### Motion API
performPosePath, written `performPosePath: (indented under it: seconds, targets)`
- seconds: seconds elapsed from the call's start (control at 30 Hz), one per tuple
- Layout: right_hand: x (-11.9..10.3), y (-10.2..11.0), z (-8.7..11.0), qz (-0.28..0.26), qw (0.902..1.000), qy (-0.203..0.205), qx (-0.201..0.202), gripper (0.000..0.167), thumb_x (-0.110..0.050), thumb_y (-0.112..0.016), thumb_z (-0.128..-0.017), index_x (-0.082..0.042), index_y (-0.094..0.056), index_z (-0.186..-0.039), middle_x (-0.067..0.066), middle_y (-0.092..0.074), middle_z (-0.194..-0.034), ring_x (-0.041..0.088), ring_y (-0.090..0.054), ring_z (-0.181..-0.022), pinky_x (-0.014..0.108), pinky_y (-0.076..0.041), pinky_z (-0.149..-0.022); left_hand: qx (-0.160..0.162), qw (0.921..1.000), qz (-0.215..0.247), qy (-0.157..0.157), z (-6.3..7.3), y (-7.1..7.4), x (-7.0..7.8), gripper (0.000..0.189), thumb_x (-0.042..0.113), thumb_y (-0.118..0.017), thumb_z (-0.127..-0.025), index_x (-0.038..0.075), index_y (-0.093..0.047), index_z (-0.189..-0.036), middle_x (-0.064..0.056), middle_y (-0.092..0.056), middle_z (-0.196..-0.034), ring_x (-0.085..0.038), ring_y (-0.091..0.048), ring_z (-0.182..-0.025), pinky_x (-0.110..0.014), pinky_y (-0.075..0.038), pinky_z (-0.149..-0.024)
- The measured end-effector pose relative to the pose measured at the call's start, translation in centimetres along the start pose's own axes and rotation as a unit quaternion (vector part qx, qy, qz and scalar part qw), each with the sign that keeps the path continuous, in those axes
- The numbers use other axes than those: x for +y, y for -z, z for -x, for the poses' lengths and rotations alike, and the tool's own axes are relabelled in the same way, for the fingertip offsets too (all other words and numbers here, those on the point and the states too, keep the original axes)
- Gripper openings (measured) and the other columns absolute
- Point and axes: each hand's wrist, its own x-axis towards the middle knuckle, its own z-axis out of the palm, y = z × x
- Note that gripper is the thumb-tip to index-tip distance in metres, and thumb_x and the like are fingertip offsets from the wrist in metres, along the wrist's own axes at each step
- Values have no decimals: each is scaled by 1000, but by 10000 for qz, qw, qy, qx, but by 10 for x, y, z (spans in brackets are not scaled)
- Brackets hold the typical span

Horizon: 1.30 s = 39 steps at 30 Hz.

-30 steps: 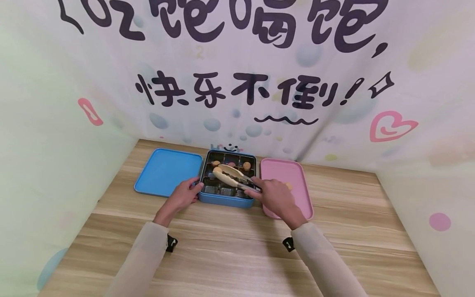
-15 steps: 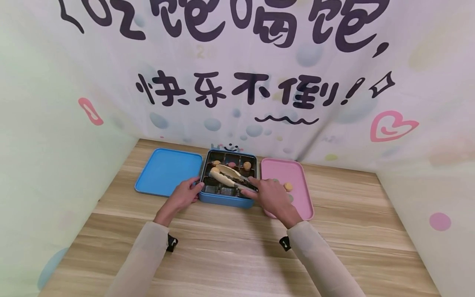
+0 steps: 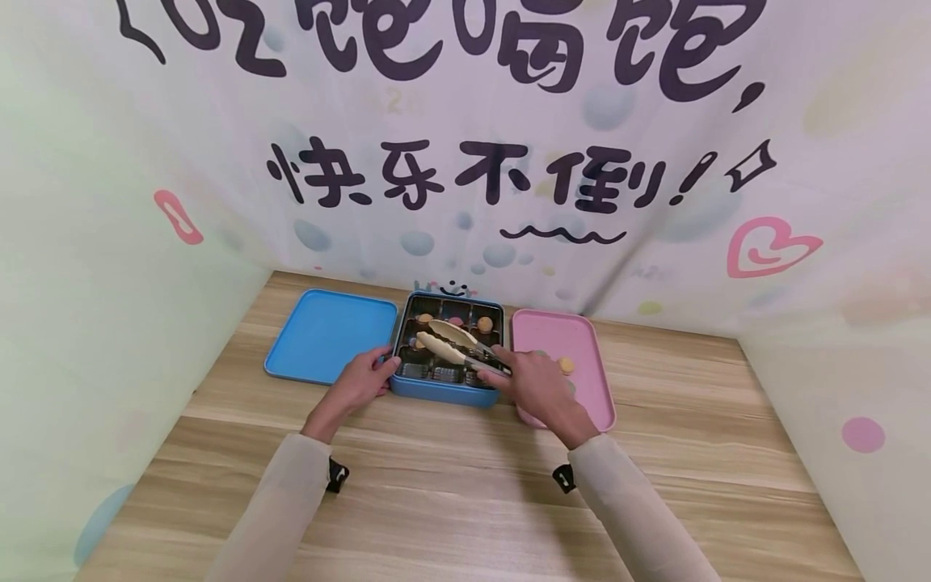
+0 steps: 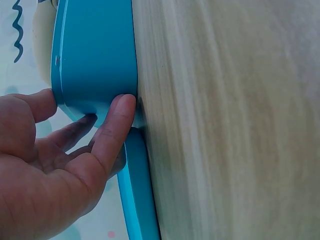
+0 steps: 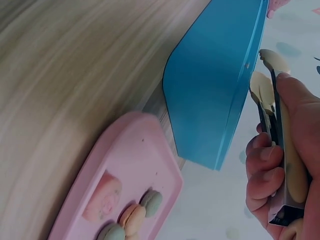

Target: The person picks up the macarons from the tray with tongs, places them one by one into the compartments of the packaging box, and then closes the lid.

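My right hand (image 3: 541, 388) holds tongs (image 3: 465, 347) with cream tips above a blue box (image 3: 445, 394). The tips stand apart with nothing between them. Inside the box is a black divided insert. A pale orange macaron (image 3: 419, 343) lies in a left compartment below the tips. Farther back are a pale orange macaron (image 3: 425, 319), a pink macaron (image 3: 456, 322) and a brown-orange macaron (image 3: 485, 325). My left hand (image 3: 361, 380) touches the box's front left corner. In the left wrist view its fairly straight fingers (image 4: 114, 125) rest against the outer wall, and its thumb touches the rim.
Right of the box a pink tray (image 3: 600, 380) bears several macarons, among them an orange macaron (image 5: 132, 219) and a green macaron (image 5: 151, 202). A pink rose-patterned area (image 5: 102, 197) shows in the tray. The blue lid (image 3: 330, 335) lies left of the box, by a printed cloth (image 3: 465, 259).
The tongs have let go of the pale orange macaron, which now lies in the left compartment. Their tips have lifted slightly and moved right. The left hand has stayed on the box.
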Motion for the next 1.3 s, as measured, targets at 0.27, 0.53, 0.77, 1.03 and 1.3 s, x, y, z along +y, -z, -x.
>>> performPosePath:
  seconds: [0.27, 0.53, 0.77, 1.03, 1.3]
  targets:
    - [18, 8, 10, -60, 9994, 65, 324, 45, -57, -58, -95, -21, -68, -119, 1, -58, -63, 19, -57, -56, 37, -47, -48, -32, 10000, 11, -43, 1, 0, 0, 57, 29, -44, -108, 0, -31, -154, -25, -59, -121, -33, -67, -105, -37, -59, -87]
    - [46, 15, 23, -343, 9965, 66, 754, 50, -48, -67, -92, -19, -66, -133, 8, -72, -85, 17, -57, -61, 39, -53, -58, -87, 10000, 41, -9, 0, 0, -1, 57, 30, -44, -108, 1, -30, -155, -27, -56, -128, -36, -65, -110, -38, -58, -89]
    - [76, 20, 39, -275, 9978, -331, 499, 44, -52, -65, -92, -23, -66, -125, -6, -56, -65, 16, -48, -57, 29, -36, -45, -109, 9999, 62, 4, 0, -1, -1, 57, 30, -43, -108, 1, -29, -155, -28, -55, -130, -37, -64, -112, -38, -58, -90]
    - [105, 21, 57, -158, 9964, -269, 783, 35, -46, -69, -91, -18, -68, -112, -1, -45, -59, 18, -44, -52, 29, -32, -42, -110, 9999, 50, 34, 1, 0, 0, 57, 30, -43, -108, 1, -29, -155, -28, -55, -131, -37, -65, -111, -39, -58, -90]
    - [119, 24, 69, -22, 9982, -518, 316, 41, -48, -68, -91, -17, -69, -118, -1, -45, -58, 17, -46, -52, 29, -34, -44, -109, 9999, 66, 54, 1, 0, 0, 58, 31, -43, -108, 1, -29, -155, -29, -53, -135, -38, -64, -113, -39, -58, -91]
